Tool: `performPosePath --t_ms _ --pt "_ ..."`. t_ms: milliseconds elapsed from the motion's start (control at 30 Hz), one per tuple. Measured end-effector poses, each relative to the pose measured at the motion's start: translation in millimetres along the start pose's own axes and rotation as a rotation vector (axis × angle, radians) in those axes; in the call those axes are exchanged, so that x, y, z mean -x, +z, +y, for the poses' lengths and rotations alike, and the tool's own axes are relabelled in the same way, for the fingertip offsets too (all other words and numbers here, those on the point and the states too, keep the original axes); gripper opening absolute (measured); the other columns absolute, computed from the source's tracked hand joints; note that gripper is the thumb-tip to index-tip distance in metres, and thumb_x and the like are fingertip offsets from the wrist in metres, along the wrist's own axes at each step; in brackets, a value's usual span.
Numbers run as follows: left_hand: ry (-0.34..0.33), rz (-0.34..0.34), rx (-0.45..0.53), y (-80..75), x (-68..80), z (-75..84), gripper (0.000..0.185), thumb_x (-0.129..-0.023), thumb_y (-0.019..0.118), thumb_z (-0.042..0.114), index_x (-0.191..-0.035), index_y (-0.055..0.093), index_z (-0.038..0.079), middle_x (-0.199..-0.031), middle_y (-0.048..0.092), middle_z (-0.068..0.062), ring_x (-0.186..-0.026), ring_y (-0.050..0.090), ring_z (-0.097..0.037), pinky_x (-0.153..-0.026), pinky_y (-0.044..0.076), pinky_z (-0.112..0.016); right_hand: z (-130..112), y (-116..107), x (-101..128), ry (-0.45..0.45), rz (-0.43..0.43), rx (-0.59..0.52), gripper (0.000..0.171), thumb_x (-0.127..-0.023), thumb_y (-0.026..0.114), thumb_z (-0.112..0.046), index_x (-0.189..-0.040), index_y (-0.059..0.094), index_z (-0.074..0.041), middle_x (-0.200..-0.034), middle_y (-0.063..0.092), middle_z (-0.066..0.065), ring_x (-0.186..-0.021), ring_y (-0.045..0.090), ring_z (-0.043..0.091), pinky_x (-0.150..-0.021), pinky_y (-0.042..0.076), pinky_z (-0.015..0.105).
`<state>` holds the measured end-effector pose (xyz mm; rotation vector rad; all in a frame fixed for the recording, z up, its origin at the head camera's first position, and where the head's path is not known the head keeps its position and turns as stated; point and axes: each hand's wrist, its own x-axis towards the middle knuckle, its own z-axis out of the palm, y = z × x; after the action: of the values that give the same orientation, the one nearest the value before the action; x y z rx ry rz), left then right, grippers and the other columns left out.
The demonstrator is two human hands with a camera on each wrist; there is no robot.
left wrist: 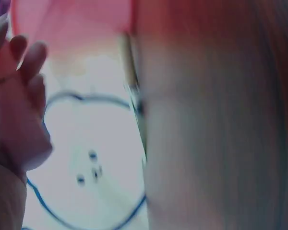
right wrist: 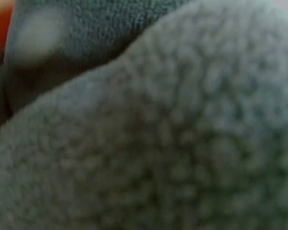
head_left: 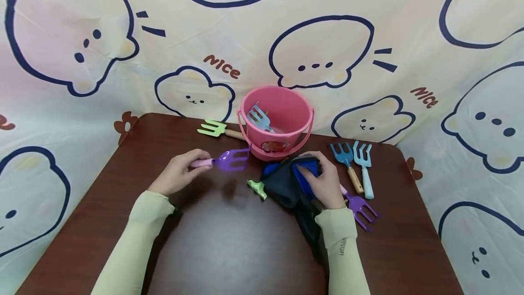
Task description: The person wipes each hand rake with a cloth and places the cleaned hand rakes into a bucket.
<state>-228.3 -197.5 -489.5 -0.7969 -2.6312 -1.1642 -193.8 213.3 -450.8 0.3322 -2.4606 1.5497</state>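
My left hand (head_left: 192,164) grips the pink handle of a purple toy garden fork (head_left: 232,159), holding it just above the brown table (head_left: 229,240) with the tines pointing at the pink bucket (head_left: 282,138). A light blue fork (head_left: 259,117) leans inside that bucket. My right hand (head_left: 323,179) lies over a dark blue cloth (head_left: 282,185) in front of the bucket, fingers curled on it. In the right wrist view the cloth's (right wrist: 173,143) fleece fills the frame. The left wrist view is blurred, showing fingers (left wrist: 19,96) and the bucket (left wrist: 72,24).
A green fork (head_left: 214,128) lies left of the bucket. Two blue forks (head_left: 356,165) lie side by side at the right. Another purple fork (head_left: 362,208) pokes out beside my right wrist. A small green piece (head_left: 257,188) sticks out from the cloth's left edge. A cartoon-print sheet (head_left: 123,58) hangs behind.
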Motion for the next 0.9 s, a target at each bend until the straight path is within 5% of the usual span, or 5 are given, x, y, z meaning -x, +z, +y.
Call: performPosePath --t_ms 100,233,500,767,900 --pt "0.008 0.005 0.175 10.9 -4.1 16.5 0.015 -0.103 0.063 0.012 -0.118 0.063 0.017 -0.09 0.064 -0.004 -0.073 0.059 -0.016 -0.064 0.052 -0.028 -5.7 -4.4 0.8 -0.032 0.045 -0.06 0.037 -0.096 0.075 -0.014 -0.132 0.065 -0.017 -0.129 0.068 0.004 -0.109 0.061 0.016 -0.097 0.05 0.033" --pt "0.011 -0.073 0.417 29.6 -11.7 40.3 0.012 -0.111 0.046 0.014 -0.116 0.057 0.012 -0.082 0.056 -0.02 -0.056 0.052 -0.024 -0.048 0.049 -0.032 -18.3 -9.1 3.5 -0.074 0.083 -0.149 0.054 -0.094 0.075 -0.005 -0.144 0.057 -0.018 -0.139 0.062 0.003 -0.109 0.06 0.015 -0.091 0.049 0.021" --pt "0.014 -0.142 0.761 56.5 -10.4 79.3 0.021 -0.113 0.038 0.015 -0.11 0.055 0.003 -0.073 0.046 -0.026 -0.043 0.042 -0.021 -0.035 0.04 -0.038 -35.1 -1.9 8.1 -0.165 0.161 -0.395 0.087 -0.08 0.076 0.016 -0.155 0.042 -0.011 -0.155 0.051 0.01 -0.135 0.055 0.024 -0.112 0.046 0.027" --pt "0.075 -0.182 0.652 62.3 -8.2 95.3 0.014 -0.112 0.043 0.012 -0.114 0.057 0.012 -0.074 0.052 -0.012 -0.047 0.045 -0.016 -0.041 0.043 -0.03 -30.2 39.7 5.4 0.011 0.0 -0.651 0.068 -0.088 0.073 0.01 -0.147 0.05 -0.012 -0.147 0.06 0.005 -0.135 0.055 0.022 -0.108 0.05 0.029" --pt "0.105 -0.151 0.55 65.8 -8.9 94.7 0.015 -0.111 0.045 0.011 -0.116 0.058 0.015 -0.075 0.052 -0.008 -0.053 0.046 -0.011 -0.046 0.043 -0.026 -32.4 58.6 9.3 0.073 -0.053 -0.642 0.048 -0.087 0.079 0.0 -0.129 0.064 -0.017 -0.126 0.07 -0.002 -0.119 0.062 0.016 -0.1 0.05 0.027"
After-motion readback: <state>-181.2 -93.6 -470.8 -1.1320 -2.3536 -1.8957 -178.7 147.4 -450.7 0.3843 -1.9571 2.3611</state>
